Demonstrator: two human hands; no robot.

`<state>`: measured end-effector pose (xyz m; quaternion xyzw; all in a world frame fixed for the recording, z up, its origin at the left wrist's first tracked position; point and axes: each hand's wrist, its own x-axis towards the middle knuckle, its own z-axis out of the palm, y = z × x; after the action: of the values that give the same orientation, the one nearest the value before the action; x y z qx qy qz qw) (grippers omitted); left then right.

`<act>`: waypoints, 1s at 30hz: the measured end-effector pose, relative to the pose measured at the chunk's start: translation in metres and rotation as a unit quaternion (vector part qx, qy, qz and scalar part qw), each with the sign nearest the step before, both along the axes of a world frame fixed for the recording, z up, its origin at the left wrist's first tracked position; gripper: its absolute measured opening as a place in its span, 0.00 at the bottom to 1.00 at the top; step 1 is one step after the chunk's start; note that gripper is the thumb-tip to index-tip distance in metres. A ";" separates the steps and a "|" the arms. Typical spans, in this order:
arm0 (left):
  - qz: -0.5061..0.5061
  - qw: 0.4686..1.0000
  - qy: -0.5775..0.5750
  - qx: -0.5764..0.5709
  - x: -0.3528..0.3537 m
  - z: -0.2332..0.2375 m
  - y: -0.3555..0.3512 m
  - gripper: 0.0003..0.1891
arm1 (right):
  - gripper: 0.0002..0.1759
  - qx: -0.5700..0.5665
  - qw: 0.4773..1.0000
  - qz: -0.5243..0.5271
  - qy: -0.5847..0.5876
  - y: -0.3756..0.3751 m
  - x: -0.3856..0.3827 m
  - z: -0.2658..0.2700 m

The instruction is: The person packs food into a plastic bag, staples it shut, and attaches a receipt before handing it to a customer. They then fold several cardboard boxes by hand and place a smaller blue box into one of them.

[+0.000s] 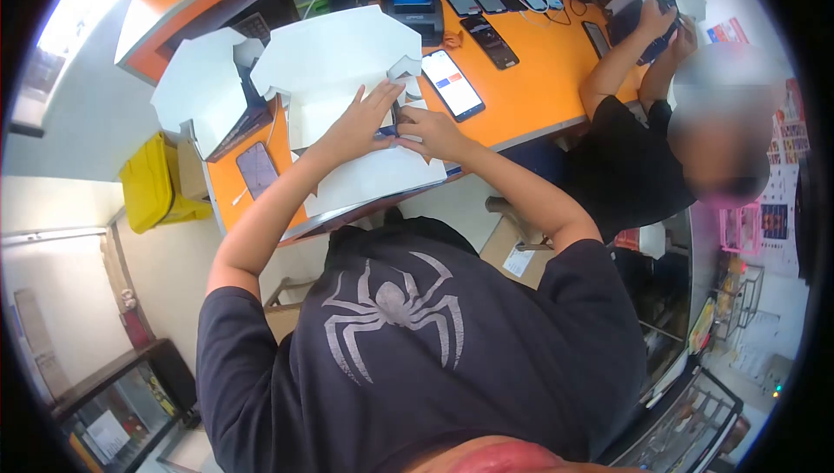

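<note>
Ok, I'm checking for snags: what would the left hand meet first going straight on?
The left hand would probably meet the small folded flap on the right of the white box; they may already touch, depth is unclear.

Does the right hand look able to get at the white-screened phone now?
Probably yes: the right hand is at the box, but the phone lies uncovered just beyond it, with no obstacle visible between.
</note>
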<state>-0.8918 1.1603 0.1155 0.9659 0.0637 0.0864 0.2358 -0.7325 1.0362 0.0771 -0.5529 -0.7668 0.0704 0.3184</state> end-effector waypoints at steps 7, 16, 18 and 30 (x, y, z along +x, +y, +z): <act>0.009 0.997 0.000 0.074 -0.002 -0.006 -0.005 0.46 | 0.09 0.017 1.000 -0.006 -0.008 0.000 0.000 -0.007; -0.050 0.995 -0.008 0.085 -0.005 -0.028 0.005 0.45 | 0.11 0.044 0.998 0.001 0.041 -0.003 -0.002 -0.010; -0.036 0.997 -0.013 0.066 -0.007 -0.018 -0.006 0.44 | 0.10 0.033 0.994 -0.046 0.089 -0.007 -0.008 -0.015; 0.428 0.903 -0.001 -0.039 -0.070 -0.035 0.063 0.18 | 0.38 -0.127 0.892 -0.382 0.206 0.046 -0.033 -0.018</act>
<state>-0.9618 1.2230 0.0803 0.8359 0.4737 0.1769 0.2136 -0.7654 1.0826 0.0590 -0.8118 -0.3982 0.1523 0.3990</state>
